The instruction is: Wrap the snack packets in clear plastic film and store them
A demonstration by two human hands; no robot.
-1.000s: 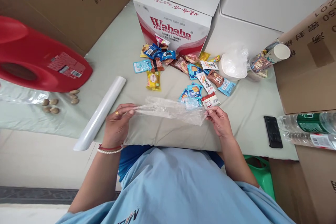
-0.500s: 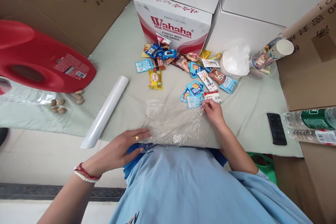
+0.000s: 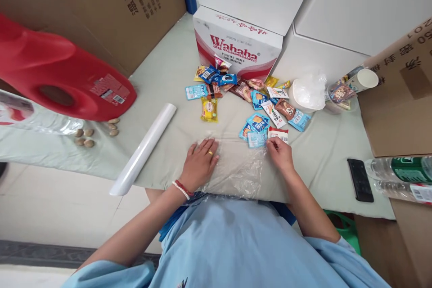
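Note:
A thin sheet of clear plastic film [image 3: 236,166] lies wrinkled on the cloth at the table's front edge, its near end hanging toward my shirt. My left hand [image 3: 200,161] rests flat on the left part of the film, fingers stretched forward. At the film's far right corner, my right hand [image 3: 279,150] pinches the edge between thumb and fingers. Just beyond that hand lie several blue snack packets [image 3: 256,126] and a red and white packet [image 3: 278,134]. Left of my left hand lies a white roll of plastic film [image 3: 145,148], set diagonally.
More wrapped snacks [image 3: 219,78] are heaped before the Wahaba-style white and red carton [image 3: 236,45]. A red jug [image 3: 77,81] and several brown nuts [image 3: 84,137] stand left. A white bowl [image 3: 300,96], paper cup [image 3: 367,79], black phone [image 3: 360,180] and bottles [image 3: 401,168] are right.
My left hand has moved forward and right from the film's near left edge and now lies flat on it. My right hand keeps its pinch at the corner. The view has shifted slightly.

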